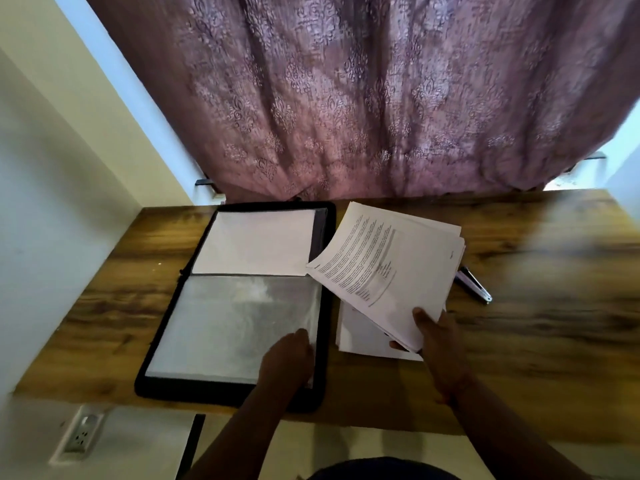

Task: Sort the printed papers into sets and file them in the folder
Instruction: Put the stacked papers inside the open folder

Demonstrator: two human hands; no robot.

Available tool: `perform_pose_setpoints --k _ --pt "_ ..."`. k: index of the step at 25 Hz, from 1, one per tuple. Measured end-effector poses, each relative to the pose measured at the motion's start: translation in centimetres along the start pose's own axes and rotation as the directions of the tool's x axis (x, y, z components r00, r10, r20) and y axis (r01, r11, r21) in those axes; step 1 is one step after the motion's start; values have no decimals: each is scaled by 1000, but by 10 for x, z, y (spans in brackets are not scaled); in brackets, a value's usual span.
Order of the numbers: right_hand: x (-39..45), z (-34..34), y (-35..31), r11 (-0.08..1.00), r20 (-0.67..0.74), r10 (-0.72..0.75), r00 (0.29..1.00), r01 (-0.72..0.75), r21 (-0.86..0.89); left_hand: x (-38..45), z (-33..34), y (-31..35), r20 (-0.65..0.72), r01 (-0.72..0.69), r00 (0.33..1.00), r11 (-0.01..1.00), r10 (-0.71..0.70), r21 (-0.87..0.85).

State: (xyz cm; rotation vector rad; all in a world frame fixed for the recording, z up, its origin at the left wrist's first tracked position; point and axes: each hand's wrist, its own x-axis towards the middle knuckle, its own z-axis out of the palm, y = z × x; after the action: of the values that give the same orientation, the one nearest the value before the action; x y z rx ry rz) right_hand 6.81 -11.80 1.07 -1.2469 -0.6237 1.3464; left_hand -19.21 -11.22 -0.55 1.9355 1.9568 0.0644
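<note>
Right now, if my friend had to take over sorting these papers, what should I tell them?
Left hand: rests on the near right edge of the clear sleeve in the open folder; whether it pinches the sleeve cannot be told.
Right hand: grips a stack of printed papers, lifted above the table.
More sheets lie on the table under that stack, right of the folder. A pen-like thing lies beyond them.
Done: a white sheet sits in the folder's far half.
Left: slide the held set into the near sleeve, then sort and file the rest.
</note>
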Motion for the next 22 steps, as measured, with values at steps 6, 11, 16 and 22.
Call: perform_pose_setpoints --k 6,11,16,22 --pt "-27 18 24 999 -198 -17 980 23 27 4 -7 -20 68 -178 982 983 174 53" --pt "-63 39 31 997 -311 -76 947 75 -18 32 -22 -22 150 -30 988 995 44 -95" --pt "-94 48 34 993 -381 -117 917 118 -22 36 -24 -31 134 -43 989 989 62 -139" --pt "-106 47 28 994 -363 -106 926 104 -26 23 -21 -46 252 -108 957 982 146 -157"
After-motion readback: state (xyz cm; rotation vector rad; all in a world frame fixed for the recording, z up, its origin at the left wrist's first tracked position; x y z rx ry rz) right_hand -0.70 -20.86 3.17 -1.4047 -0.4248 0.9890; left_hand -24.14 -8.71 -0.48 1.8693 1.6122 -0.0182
